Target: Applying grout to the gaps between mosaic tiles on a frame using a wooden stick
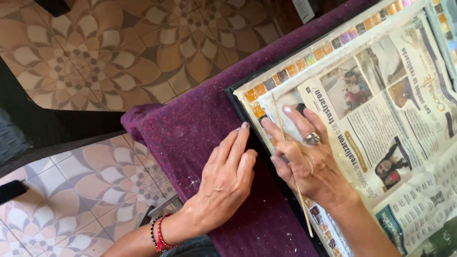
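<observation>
R hand (304, 162) grips stick (290, 157) thru fingers; tip on tiles (259, 102).

One view only, from a camera on the person's head, looking steeply down and close in on both hands. The left hand (226, 176) enters from 6 o'clock, the right hand (304, 159) from 5 o'clock. The frame is tilted: the purple cloth (190, 128) runs from 6 toward 1 o'clock, the tiled floor (119, 52) fills 9 to 12
</observation>
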